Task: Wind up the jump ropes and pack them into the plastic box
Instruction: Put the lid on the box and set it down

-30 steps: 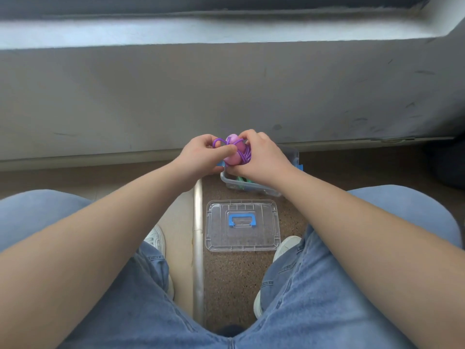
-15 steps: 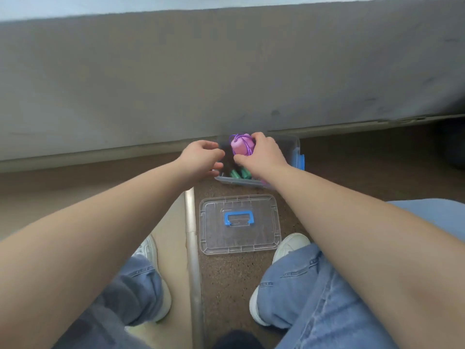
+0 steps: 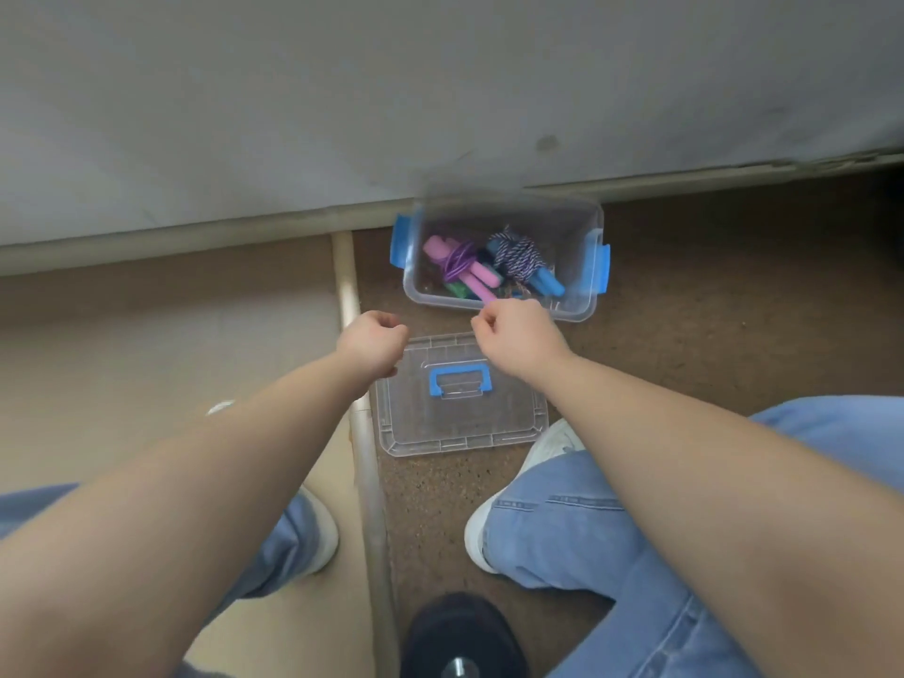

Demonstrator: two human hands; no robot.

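Trouble from here would most likely come with closing. The pink rope [image 3: 457, 261] lies slantwise in the box [image 3: 416, 286], one pink handle reaching toward the near wall. If that end stands proud of the rim, the lid [image 3: 460, 423] may rock instead of seating. Its purple cord is bunched around the handles, not tied off as far as I can tell, so a loop could spring up and get pinched under the rim. The blue latches [image 3: 605, 266] stick out at both ends and would need a flush lid before they snap over.

The box stands open at the floor's [image 3: 734, 286] far edge, against the wall [image 3: 440, 90]. It holds the pink rope on the left and a blue rope [image 3: 521, 254], wrapped in purple-and-white twisted cord, on the right. Something green [image 3: 457, 288] is partly buried under them, perhaps a third rope. The lid lies flat on the floor just before the box, handle up.

The left hand [image 3: 374, 342] hovers by the lid's far left corner and the right hand [image 3: 521, 337] over its far edge, just short of the box. Both sets of fingers are loosely curled and hold nothing. Whether any rope is left outside the box cannot be told.
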